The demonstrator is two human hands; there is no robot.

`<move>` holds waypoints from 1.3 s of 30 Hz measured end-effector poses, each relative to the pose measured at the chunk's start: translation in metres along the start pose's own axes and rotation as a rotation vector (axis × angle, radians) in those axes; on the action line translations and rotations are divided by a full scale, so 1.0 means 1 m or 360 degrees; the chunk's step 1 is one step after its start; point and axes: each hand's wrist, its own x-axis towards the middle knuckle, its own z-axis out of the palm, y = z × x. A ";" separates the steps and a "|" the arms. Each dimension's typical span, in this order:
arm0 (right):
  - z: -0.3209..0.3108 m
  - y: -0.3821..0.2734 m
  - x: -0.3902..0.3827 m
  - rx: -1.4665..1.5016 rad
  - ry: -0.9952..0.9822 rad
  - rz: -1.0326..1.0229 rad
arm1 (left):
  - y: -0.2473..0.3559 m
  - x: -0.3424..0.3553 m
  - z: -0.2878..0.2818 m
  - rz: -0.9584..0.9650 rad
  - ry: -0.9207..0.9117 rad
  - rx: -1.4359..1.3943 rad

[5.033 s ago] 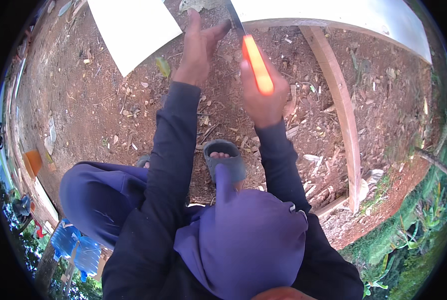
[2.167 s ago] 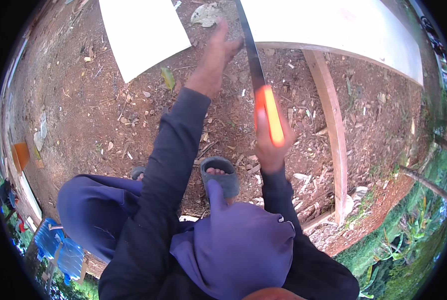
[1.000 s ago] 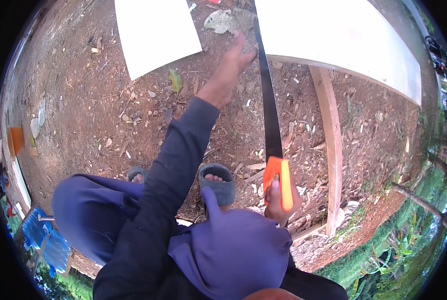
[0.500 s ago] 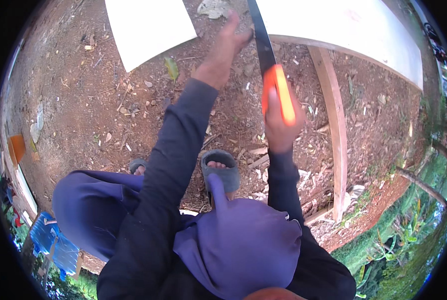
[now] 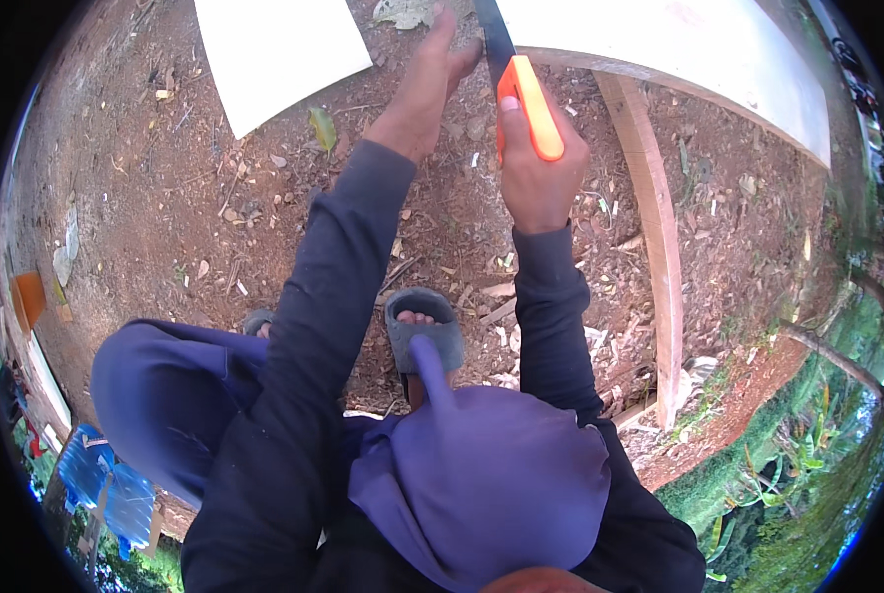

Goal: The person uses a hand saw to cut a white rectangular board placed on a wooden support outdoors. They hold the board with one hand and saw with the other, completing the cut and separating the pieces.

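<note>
My right hand (image 5: pixel 544 178) is wrapped round the orange handle (image 5: pixel 531 107) of a hand saw. Its dark blade (image 5: pixel 496 32) points away from me, along the left edge of a large white board (image 5: pixel 659 49), and runs out at the top of the view. Just left of the blade is my left hand (image 5: pixel 420 94), its fingers stretched forward and apart, with nothing visible in it. Whether its fingertips touch anything I cannot tell. A separate white piece (image 5: pixel 279 59) lies on the ground farther left.
A wooden beam (image 5: pixel 656 217) runs from under the board toward me on the right. Bare soil with wood chips and leaves surrounds my sandalled foot (image 5: pixel 424 331). A blue object (image 5: pixel 116 484) stands at the lower left. Greenery and a branch (image 5: pixel 837 361) border the right.
My right hand has pushed the saw forward and slightly left, so less of its blade shows. My left hand stays beside the blade, a little higher in the view.
</note>
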 end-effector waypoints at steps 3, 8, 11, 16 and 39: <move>-0.024 0.026 -0.089 0.0040 0.0004 0.0003 | 0.003 -0.005 -0.008 -0.0080 0.0043 0.0017; -0.040 0.034 -0.126 0.0017 0.0002 -0.0116 | -0.007 -0.004 -0.005 0.0006 0.0013 0.0108; 0.000 0.012 -0.007 -0.0060 -0.0033 -0.0100 | -0.004 0.001 -0.002 0.0000 -0.0017 -0.0050; -0.028 0.038 -0.101 -0.0095 0.0064 -0.0228 | 0.005 -0.012 -0.001 -0.0046 0.0053 0.0073; 0.007 0.028 -0.034 -0.0140 0.0081 -0.0215 | -0.006 -0.011 -0.009 0.0008 0.0082 -0.0066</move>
